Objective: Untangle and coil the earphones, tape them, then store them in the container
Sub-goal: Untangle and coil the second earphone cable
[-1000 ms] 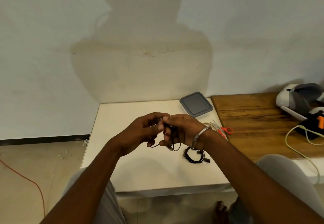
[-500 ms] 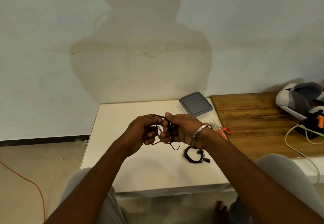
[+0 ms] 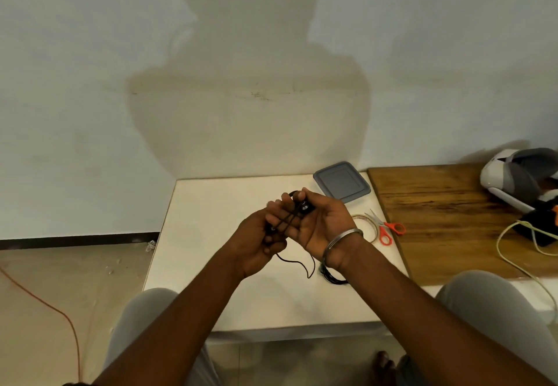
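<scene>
Fingers (image 3: 297, 196) of the right hand (image 3: 323, 225) curl round the black earphones (image 3: 303, 208), pinching an earbud, while the left hand (image 3: 253, 243) grips the cable's other loops. Both hands hover over the middle of the white table (image 3: 205, 234), and a loose end dangles above it. A second coiled cable (image 3: 332, 277) lies on the table under the right wrist. A grey lidded container (image 3: 341, 182) sits at the table's far right corner. A tape roll (image 3: 362, 219) and red-handled scissors (image 3: 388, 230) lie at the table's right edge.

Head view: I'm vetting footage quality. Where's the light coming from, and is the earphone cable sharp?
Head view: the person's shadow lies on the wall ahead, so light comes from behind; the earphones look soft, thin strands merging.
</scene>
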